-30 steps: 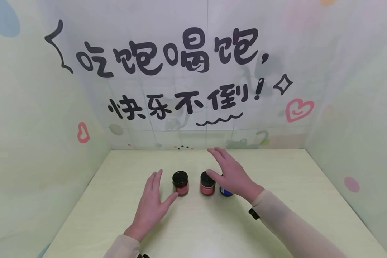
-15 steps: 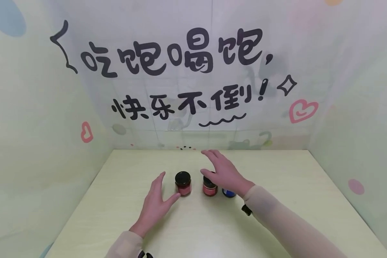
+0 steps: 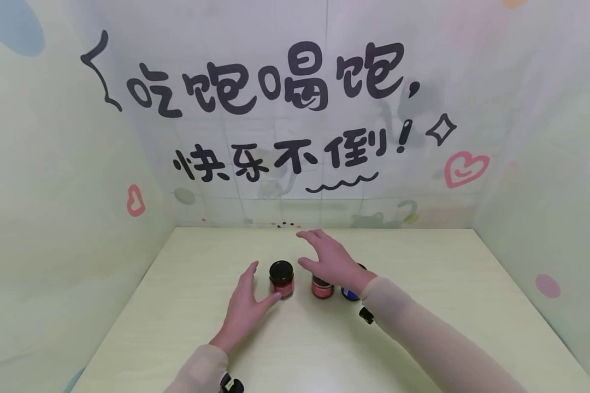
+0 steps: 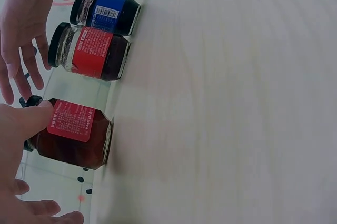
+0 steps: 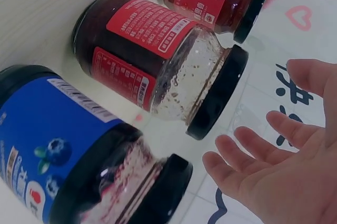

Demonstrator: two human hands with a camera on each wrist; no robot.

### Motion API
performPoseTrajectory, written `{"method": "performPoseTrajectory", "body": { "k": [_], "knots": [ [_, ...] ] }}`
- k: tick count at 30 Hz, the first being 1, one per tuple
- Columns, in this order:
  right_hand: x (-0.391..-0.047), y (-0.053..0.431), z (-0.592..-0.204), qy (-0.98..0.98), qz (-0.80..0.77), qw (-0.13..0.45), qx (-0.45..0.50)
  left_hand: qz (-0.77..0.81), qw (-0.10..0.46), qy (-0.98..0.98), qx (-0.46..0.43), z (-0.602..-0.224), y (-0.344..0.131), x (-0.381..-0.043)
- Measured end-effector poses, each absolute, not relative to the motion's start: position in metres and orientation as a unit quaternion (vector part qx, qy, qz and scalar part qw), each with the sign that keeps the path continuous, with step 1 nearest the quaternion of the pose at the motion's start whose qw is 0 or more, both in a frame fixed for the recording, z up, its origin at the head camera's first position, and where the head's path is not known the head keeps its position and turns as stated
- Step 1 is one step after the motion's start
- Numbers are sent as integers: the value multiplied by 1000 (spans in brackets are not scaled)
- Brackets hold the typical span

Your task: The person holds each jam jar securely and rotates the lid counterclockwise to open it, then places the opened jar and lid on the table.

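A jam jar [image 3: 282,279] with a black lid, red label and dark red filling stands upright on the table. My left hand [image 3: 246,308] is at its left, fingers extended and thumb in front; in the left wrist view the thumb overlaps its label [image 4: 72,121], though contact is unclear. Right of it stands a second red-labelled jar [image 3: 322,289], partly empty with smears inside [image 5: 184,71]. A blue-labelled jar [image 3: 350,293] with blueberry pictures is rightmost. Above these two jars hovers my right hand [image 3: 331,256], fingers loosely spread and holding nothing, hiding part of their lids.
The pale wooden table [image 3: 201,256] extends around the jars. A printed cloth backdrop [image 3: 255,131] with large black characters rises behind it, and cloth walls [image 3: 546,218] close off both sides. Both wrists carry a black device [image 3: 366,315] by the sleeve.
My right hand has moved left, from near the blue-labelled jar to over the middle jar. The left hand has come slightly closer to the left jar. The head view has shifted a little.
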State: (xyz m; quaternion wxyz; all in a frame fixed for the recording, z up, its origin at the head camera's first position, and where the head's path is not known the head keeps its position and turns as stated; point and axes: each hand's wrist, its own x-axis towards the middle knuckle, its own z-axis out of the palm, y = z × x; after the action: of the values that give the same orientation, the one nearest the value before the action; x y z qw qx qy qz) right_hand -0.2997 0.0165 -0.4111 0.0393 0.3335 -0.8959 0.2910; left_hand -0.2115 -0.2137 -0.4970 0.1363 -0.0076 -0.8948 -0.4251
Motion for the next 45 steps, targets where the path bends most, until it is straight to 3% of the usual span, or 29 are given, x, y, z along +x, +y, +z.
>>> {"method": "performPoseTrajectory", "body": {
  "k": [33, 45],
  "knots": [
    [-305, -3, -426, -886, 280, -35, 369, -522, 120, -844, -23, -510, -206, -234],
    [-302, -5, -427, -888, 274, -34, 367, -546, 104, -831, -24, -512, -202, -235]
  ]
}}
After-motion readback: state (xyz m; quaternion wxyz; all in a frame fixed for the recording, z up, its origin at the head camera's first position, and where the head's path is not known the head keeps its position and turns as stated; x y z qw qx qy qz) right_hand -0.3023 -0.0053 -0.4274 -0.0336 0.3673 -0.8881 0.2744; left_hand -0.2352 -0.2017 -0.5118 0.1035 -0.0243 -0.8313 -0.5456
